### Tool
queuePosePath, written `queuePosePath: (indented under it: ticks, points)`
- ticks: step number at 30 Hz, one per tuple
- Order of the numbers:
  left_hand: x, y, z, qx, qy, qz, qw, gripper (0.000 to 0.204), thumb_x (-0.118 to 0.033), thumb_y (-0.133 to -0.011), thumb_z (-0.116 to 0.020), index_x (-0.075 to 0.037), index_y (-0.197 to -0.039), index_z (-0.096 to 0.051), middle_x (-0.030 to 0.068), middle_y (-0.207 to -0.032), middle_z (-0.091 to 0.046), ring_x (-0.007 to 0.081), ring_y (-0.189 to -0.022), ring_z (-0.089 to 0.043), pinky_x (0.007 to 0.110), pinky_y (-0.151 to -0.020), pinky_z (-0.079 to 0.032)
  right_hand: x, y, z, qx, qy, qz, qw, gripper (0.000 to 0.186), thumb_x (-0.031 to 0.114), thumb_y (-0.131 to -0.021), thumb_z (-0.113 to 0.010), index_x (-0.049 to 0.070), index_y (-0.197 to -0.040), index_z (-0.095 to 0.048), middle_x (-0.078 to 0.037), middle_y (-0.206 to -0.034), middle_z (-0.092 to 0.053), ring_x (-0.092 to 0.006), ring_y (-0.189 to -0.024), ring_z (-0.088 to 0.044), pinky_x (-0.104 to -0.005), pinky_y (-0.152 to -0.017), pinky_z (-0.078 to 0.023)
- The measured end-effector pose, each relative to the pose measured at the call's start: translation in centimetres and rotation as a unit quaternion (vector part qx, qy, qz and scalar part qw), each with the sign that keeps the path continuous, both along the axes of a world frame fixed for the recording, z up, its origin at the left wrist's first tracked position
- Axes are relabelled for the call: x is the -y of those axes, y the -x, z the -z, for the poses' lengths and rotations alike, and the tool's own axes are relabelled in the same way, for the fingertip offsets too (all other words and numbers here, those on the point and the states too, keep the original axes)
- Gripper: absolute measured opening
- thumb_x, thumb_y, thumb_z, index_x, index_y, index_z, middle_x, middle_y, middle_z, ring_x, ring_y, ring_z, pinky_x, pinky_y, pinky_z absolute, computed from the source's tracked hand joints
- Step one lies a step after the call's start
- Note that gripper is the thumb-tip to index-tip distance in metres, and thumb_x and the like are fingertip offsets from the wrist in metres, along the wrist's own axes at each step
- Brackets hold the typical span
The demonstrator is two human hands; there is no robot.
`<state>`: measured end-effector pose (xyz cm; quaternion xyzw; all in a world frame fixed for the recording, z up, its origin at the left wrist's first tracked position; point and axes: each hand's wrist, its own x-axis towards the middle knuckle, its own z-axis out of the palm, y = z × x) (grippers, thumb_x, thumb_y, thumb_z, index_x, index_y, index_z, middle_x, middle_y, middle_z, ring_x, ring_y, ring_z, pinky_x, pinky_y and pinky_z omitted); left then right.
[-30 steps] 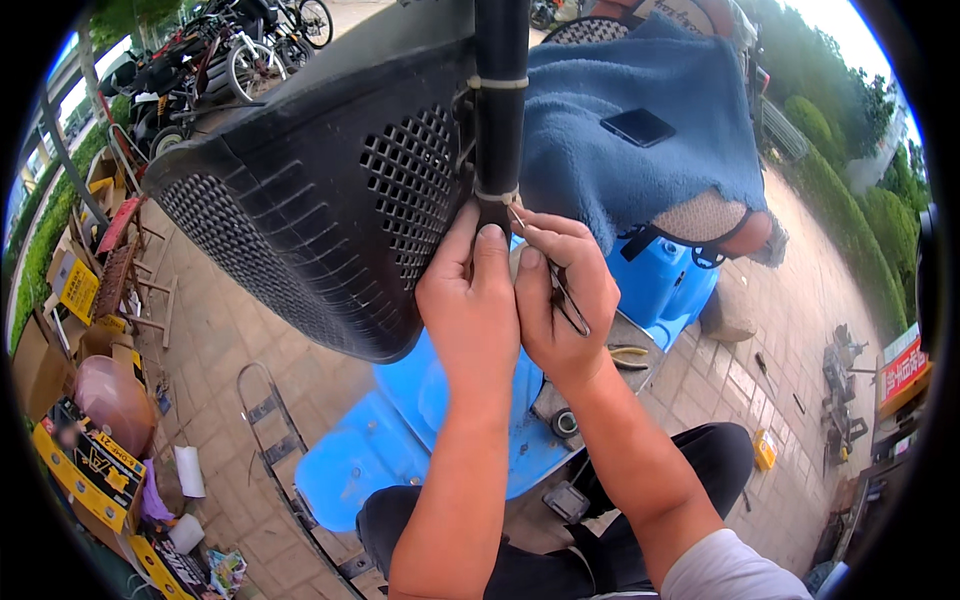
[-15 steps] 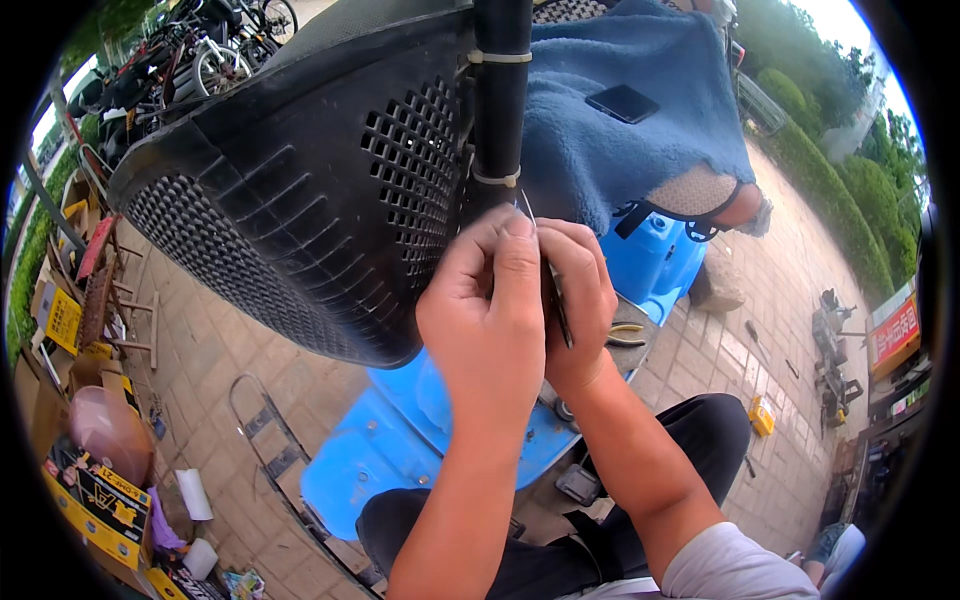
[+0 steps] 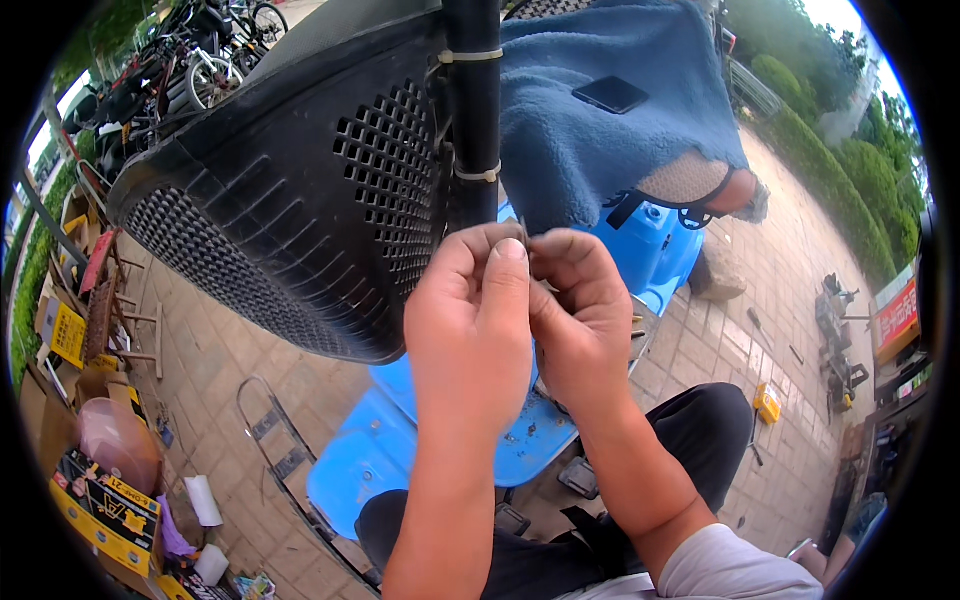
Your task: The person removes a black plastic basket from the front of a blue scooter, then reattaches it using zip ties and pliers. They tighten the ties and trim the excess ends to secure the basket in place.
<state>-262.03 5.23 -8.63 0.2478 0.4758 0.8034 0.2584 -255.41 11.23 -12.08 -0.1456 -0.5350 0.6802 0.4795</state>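
My left hand (image 3: 460,310) and my right hand (image 3: 585,300) meet fingertip to fingertip just below a black pole (image 3: 473,115). Both are closed in a pinch. Only a small thin sliver shows between them, too little to name. Two pale cable ties (image 3: 478,56) circle the pole, one above the other. Left of the pole, a black plastic basket (image 3: 260,240) with a grid of holes hangs close to my left hand. Blue plastic bodywork (image 3: 350,465) of a vehicle lies below my hands.
A blue fleecy blanket (image 3: 560,140) drapes over a seat to the right, with a dark phone (image 3: 610,95) on it. Cardboard boxes (image 3: 105,510) stand at left. A yellow box (image 3: 767,402) and loose tools lie on the paving at right. Parked bicycles (image 3: 212,80) are far left.
My hands have come down slightly, away from the pole's lower cable tie. The right hand's fingers have turned inward, and the thin dark strip beneath them no longer shows. The view shifted a little.
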Motion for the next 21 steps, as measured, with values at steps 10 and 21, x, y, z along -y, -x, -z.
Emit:
queuePosePath:
  ticks: [10,21]
  points:
    - [5.5,6.7,-5.2,-0.454,0.016,-0.501,0.737,0.033,-0.022,-0.096,-0.055,0.0,-0.12,-0.062,0.0109,-0.111,-0.066,0.0175,-0.103,-0.061,0.027,-0.094,-0.043,-1.2,3.1,-0.7,0.04,0.108,-0.095,0.989,0.03,0.016,-0.099,-0.044,-0.006,-0.117,-0.053,-0.001,-0.058,-0.041,-0.0055,-0.043,-0.033,-0.0214,-0.039,-0.026]
    - [5.4,7.1,-4.9,-0.429,0.07,-0.418,0.797,0.023,-0.02,-0.091,-0.067,-0.004,-0.106,-0.065,0.0039,-0.099,-0.065,0.01,-0.094,-0.06,0.02,-0.087,-0.045,-1.1,4.0,-1.1,0.019,0.11,-0.065,0.992,0.029,0.014,-0.099,-0.044,-0.005,-0.119,-0.05,0.001,-0.06,-0.039,-0.0053,-0.042,-0.033,-0.022,-0.038,-0.027]
